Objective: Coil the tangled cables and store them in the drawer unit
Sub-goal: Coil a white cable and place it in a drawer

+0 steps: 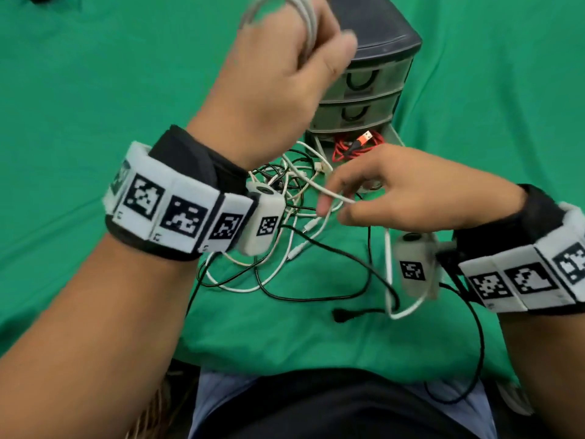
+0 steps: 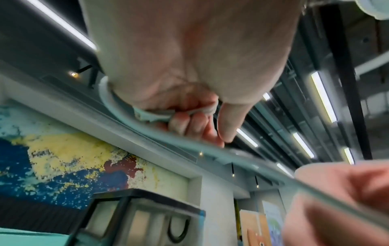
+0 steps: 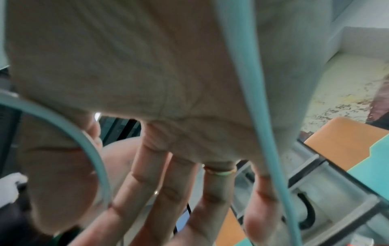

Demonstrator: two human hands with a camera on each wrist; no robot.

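Observation:
My left hand (image 1: pixel 285 68) is raised in front of the drawer unit (image 1: pixel 376 74); its curled fingers (image 2: pixel 189 123) grip several loops of a white cable (image 1: pixel 305 23). The same cable (image 2: pixel 210 149) runs down to my right hand (image 1: pixel 364 201), which hovers lower over the tangle and holds it lightly between thumb and forefinger, the other fingers (image 3: pixel 189 199) stretched out. White and black cables (image 1: pixel 285 236) lie tangled on the green cloth. A red cable (image 1: pixel 354 147) lies coiled in the open bottom drawer.
The dark grey drawer unit has two shut translucent drawers (image 1: pixel 357 112) above the open one. A loose black cable with a plug (image 1: pixel 342 315) trails toward my lap. Green cloth (image 1: pixel 95 90) covers the table around the pile.

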